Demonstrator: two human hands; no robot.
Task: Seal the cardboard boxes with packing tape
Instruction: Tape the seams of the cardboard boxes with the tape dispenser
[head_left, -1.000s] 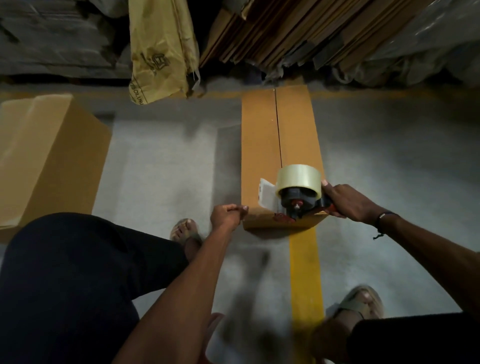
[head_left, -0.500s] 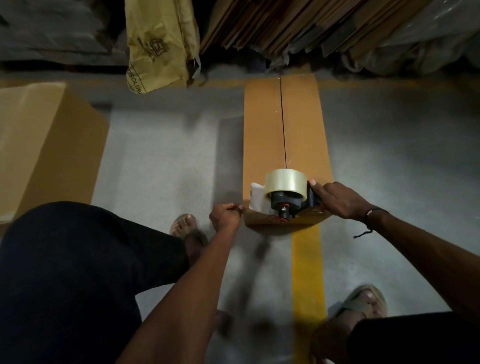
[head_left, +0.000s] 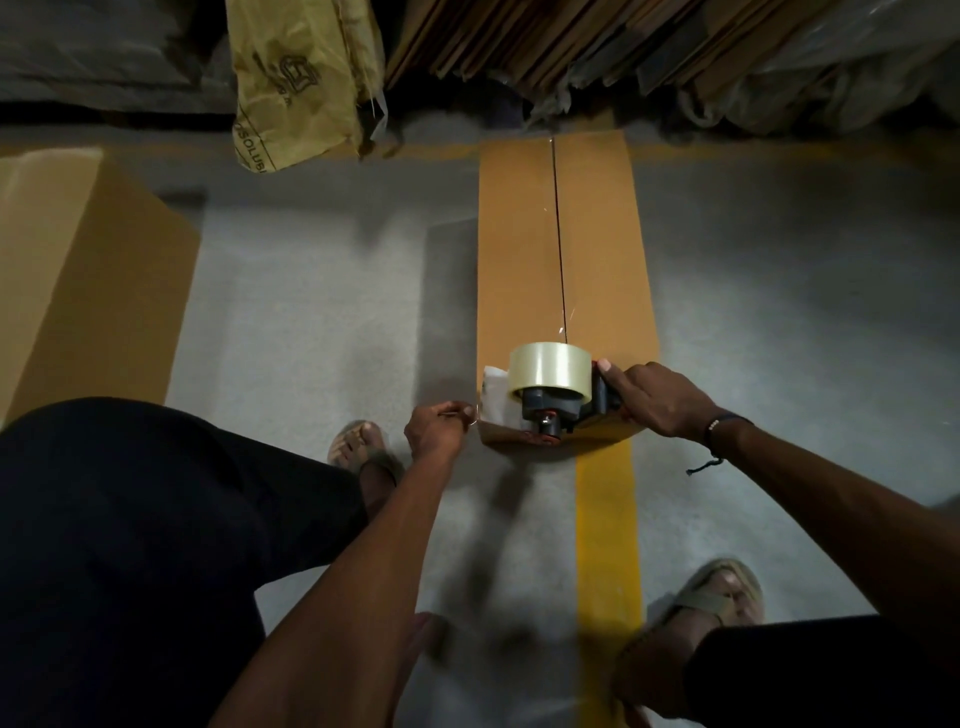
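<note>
A long narrow cardboard box (head_left: 519, 260) lies on the floor ahead of me, its two top flaps meeting in a dark seam down the middle. A tape dispenser (head_left: 553, 395) with a roll of clear packing tape sits on the near end of the box. My right hand (head_left: 662, 397) grips the dispenser's handle. My left hand (head_left: 436, 428) is at the box's near left corner, fingers curled and pinching the loose end of the tape, which is barely visible.
A larger closed cardboard box (head_left: 88, 280) stands at the left. Flat cardboard sheets (head_left: 545, 41) and a yellow paper sack (head_left: 301, 83) lean along the back. A yellow floor line (head_left: 608, 535) runs toward me. My sandalled feet are at both sides.
The dispenser has come down from above the box's near end onto its top surface. My left hand stayed at the near left corner.
</note>
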